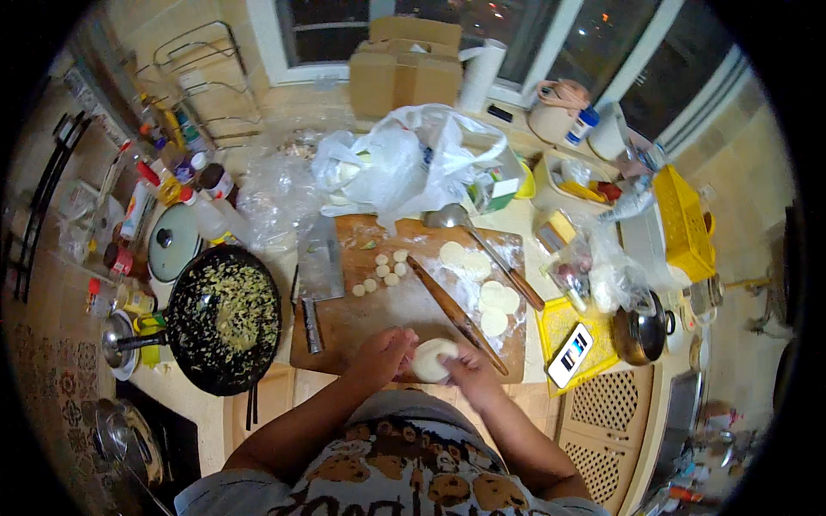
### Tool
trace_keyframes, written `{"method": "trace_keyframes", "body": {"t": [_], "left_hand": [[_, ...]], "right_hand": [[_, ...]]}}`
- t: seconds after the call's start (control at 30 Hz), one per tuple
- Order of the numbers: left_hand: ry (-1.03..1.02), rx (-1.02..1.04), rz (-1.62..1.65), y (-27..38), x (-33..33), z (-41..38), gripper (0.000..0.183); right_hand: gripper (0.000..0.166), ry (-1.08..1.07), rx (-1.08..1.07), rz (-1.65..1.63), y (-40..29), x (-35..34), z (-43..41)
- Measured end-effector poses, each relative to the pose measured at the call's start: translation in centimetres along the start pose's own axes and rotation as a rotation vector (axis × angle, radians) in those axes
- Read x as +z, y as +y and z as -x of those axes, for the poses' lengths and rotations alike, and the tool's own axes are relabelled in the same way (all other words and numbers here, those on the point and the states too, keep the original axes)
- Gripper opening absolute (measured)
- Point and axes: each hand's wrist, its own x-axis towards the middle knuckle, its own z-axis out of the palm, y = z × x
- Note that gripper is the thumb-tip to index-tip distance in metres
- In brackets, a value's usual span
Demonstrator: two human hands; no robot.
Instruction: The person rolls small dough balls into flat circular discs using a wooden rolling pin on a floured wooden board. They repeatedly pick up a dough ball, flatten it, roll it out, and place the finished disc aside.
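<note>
A round, flat dough wrapper (432,361) is pinched at its right side by my right hand (470,371), near the front edge of the floured wooden board (400,316). At its left edge is my left hand (387,353), fingers bent; whether it grips the dough I cannot tell. A tapered wooden rolling pin (452,309) lies slantwise on the board behind my right hand. Several small dough pieces (392,279) sit left of the pin's upper end, and several rolled wrappers (493,322) lie to its right. A metal cleaver (321,264) rests at the board's left side.
A black wok of chopped filling (222,319) stands left of the board, chopsticks (251,407) jutting below it. A ladle (493,251) lies across the board's back right. Plastic bags (400,161) stand behind; a phone (570,356) rests on a yellow tray (597,322) at right.
</note>
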Motion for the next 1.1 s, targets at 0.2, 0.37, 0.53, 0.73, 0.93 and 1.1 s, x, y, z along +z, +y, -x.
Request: {"method": "trace_keyframes", "body": {"t": [0.2,0.37,0.53,0.73,0.93,1.1], "left_hand": [[0.248,0.370,-0.722,-1.6,-2.9,-4.3,0.028],[0.492,0.818,-1.271,-1.6,-3.5,-11.2,0.022],[0.357,0.682,-1.464,-1.9,-2.4,-13.5,0.022],[0.101,0.766,-1.283,-6.4,-1.4,-8.8,0.023],[0.021,0.916,-1.160,-7.6,0.1,-10.7,0.024],[-0.056,1.034,-1.265,-5.9,2.7,-11.4,0.026]], "right_hand": [[0.010,0.230,-0.080,-0.105,-1.7,-6.9,-8.8],[0.022,0.572,-0.515,0.978,1.4,-8.4,-8.0],[0.043,0.385,-0.330,1.406,0.9,-5.5,-3.7],[0.044,0.445,-0.533,1.234,5.1,-5.8,-3.6],[0.043,0.550,-0.535,0.993,6.5,-6.4,1.0],[0.038,0.583,-0.509,0.921,6.2,-6.1,3.4]]}}
